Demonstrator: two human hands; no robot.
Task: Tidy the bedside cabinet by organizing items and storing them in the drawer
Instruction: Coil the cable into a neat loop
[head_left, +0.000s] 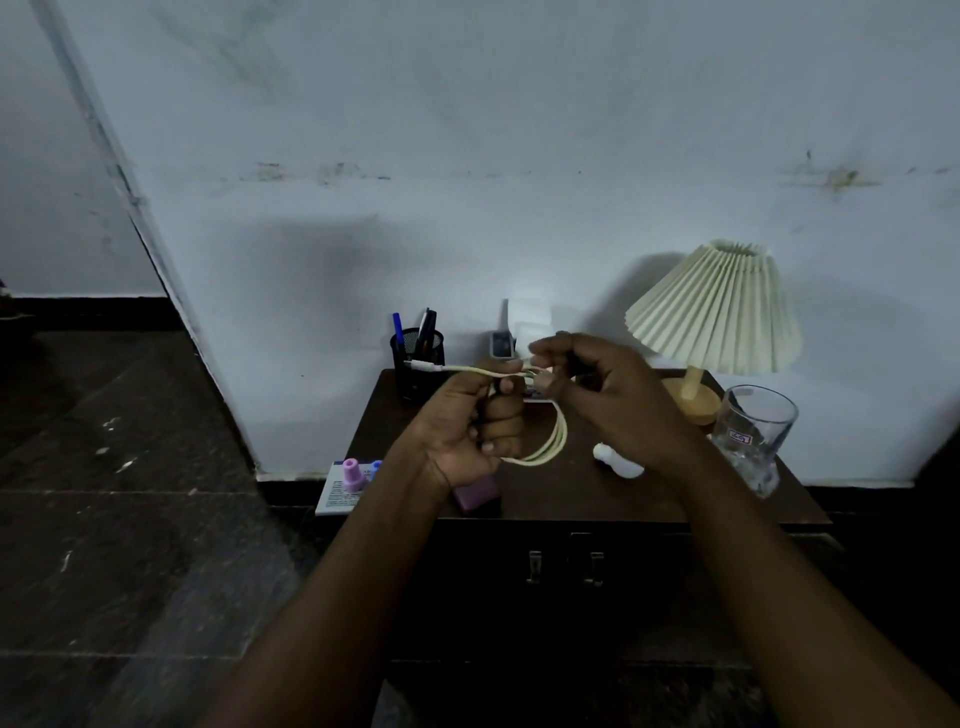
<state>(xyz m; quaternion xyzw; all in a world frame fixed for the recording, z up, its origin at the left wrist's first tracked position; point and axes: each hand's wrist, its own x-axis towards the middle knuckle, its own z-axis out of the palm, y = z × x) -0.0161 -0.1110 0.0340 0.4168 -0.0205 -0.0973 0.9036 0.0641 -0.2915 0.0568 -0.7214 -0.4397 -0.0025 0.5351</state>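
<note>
Left of the lamp (717, 312), fingers of my left hand (467, 426) grip the looped cable (551, 447), my right hand (618, 400) pinches it; the plug (427, 367) points away from the lamp, loops hang above the desk (571, 493).

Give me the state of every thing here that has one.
cable, looped, held in both hands.
left hand, grips the loops.
right hand, pinches the cable.
drawer, closed.
lamp, upright, unlit.
glass, upright.
pen holder, upright, pens inside.
white bottle, lying on its side.
</note>
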